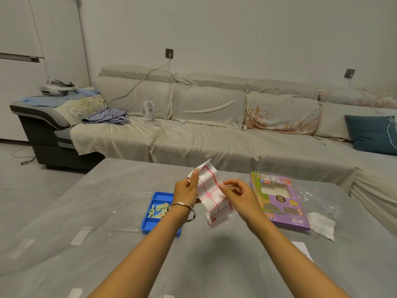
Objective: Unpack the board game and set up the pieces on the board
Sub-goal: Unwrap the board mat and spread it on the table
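Observation:
A folded white paper board (211,193) with red grid lines hangs in the air above the grey table (214,261). My left hand (185,190) pinches its upper left edge, and my right hand (237,193) pinches its right edge. Behind my left wrist a blue plastic tray (158,212) sits on the table with several pale green round pieces (159,209) in it. The purple game box (279,201) lies flat to the right.
A clear plastic bag (318,211) with a white paper scrap lies by the box. A clear lid (129,211) rests left of the tray, and a white slip (303,250) at the right. A covered sofa (214,130) with a small fan stands beyond the table.

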Motion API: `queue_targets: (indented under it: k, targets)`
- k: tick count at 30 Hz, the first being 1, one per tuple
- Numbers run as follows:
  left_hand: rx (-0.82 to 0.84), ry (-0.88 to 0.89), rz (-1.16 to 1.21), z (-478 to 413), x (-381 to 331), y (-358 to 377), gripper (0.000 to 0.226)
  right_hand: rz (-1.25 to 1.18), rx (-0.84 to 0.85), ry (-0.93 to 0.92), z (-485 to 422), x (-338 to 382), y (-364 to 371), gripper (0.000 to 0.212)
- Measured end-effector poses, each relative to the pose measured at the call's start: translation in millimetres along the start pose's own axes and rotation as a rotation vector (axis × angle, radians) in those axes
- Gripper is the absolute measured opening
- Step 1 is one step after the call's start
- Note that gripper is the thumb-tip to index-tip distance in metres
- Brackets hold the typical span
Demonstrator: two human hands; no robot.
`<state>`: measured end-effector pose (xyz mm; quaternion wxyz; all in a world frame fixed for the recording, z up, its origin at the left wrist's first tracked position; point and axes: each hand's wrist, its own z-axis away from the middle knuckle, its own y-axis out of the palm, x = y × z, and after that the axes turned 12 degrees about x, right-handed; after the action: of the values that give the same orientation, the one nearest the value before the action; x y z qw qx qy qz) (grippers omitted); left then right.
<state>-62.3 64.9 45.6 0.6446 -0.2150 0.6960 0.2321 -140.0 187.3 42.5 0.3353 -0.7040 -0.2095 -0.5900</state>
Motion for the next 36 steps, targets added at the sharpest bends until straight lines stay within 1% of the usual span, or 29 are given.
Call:
queue_targets:
  k: [2, 3, 5, 7, 8, 10, 11, 12, 13, 15, 17, 19, 21, 23, 25, 26, 29, 30, 31, 32, 34, 35, 36]
  targets:
    - [0.058, 0.011, -0.044, 1, -3, 3, 0.035, -0.076, -0.048, 0.004, -3, 4, 0, 0.031]
    - [0.078, 0.013, -0.069, 1, -3, 4, 0.037, -0.092, -0.058, 0.006, -3, 7, -1, 0.029]
    - [0.095, 0.027, -0.097, 1, -5, 4, 0.043, -0.077, -0.031, 0.001, -2, 11, -4, 0.021]
    - [0.120, 0.000, -0.136, 3, -10, 3, 0.047, -0.057, 0.000, 0.001, 1, 13, -5, 0.017]
    - [0.166, -0.040, -0.096, 3, -10, 3, 0.050, -0.054, -0.003, 0.000, 2, 12, -6, 0.017]
    - [0.351, -0.174, 0.169, 8, -16, 4, 0.057, -0.018, -0.022, -0.018, 2, 11, -6, 0.020]
    - [0.452, -0.220, 0.252, 12, -18, 6, 0.060, 0.042, -0.022, -0.033, 1, 11, -6, 0.021]
    - [0.533, -0.237, 0.260, 13, -18, 8, 0.061, 0.132, -0.015, -0.054, 1, 10, -5, 0.021]
    - [0.572, -0.241, 0.253, 14, -18, 10, 0.060, 0.239, -0.006, -0.082, 1, 10, -5, 0.021]
    - [0.526, -0.257, 0.264, 15, -17, 12, 0.055, 0.454, 0.001, -0.151, 2, 11, -3, 0.023]
    - [0.390, -0.300, 0.319, 15, -17, 11, 0.048, 0.736, -0.032, -0.222, 4, 12, -4, 0.030]
    - [0.323, -0.327, 0.386, 12, -13, 9, 0.042, 1.002, -0.062, -0.294, 5, 13, -5, 0.034]
    - [0.310, -0.340, 0.483, 14, -15, 9, 0.035, 1.065, -0.064, -0.343, 7, 12, -3, 0.035]
    - [0.341, -0.313, 0.477, 13, -17, 6, 0.033, 1.011, -0.070, -0.334, 6, 11, 0, 0.034]
    - [0.387, -0.289, 0.416, 9, -13, 0, 0.047, 0.878, -0.083, -0.277, 2, 9, 2, 0.032]
    - [0.399, -0.284, 0.399, 7, -11, -3, 0.054, 0.773, -0.089, -0.249, -1, 9, 2, 0.032]
    - [0.360, -0.266, 0.380, 3, -10, -10, 0.050, 0.244, -0.033, -0.134, -6, 18, 2, 0.024]
    - [0.336, -0.268, 0.366, 1, -11, -11, 0.049, 0.098, 0.002, -0.088, -6, 22, 4, 0.021]
    - [0.293, -0.252, 0.333, 0, -11, -14, 0.049, 0.010, 0.019, -0.058, -6, 24, 5, 0.020]
    - [0.239, -0.216, 0.284, 0, -11, -16, 0.052, -0.034, 0.014, -0.050, -5, 25, 6, 0.019]
    - [0.145, -0.132, 0.149, -4, -7, -24, 0.073, -0.062, -0.040, -0.077, -6, 25, 5, 0.020]
    - [0.100, -0.097, 0.084, -5, -5, -28, 0.078, -0.060, -0.076, -0.095, -7, 24, 3, 0.021]
    - [0.052, -0.068, 0.041, -5, -4, -32, 0.071, -0.059, -0.100, -0.104, -7, 22, 1, 0.021]
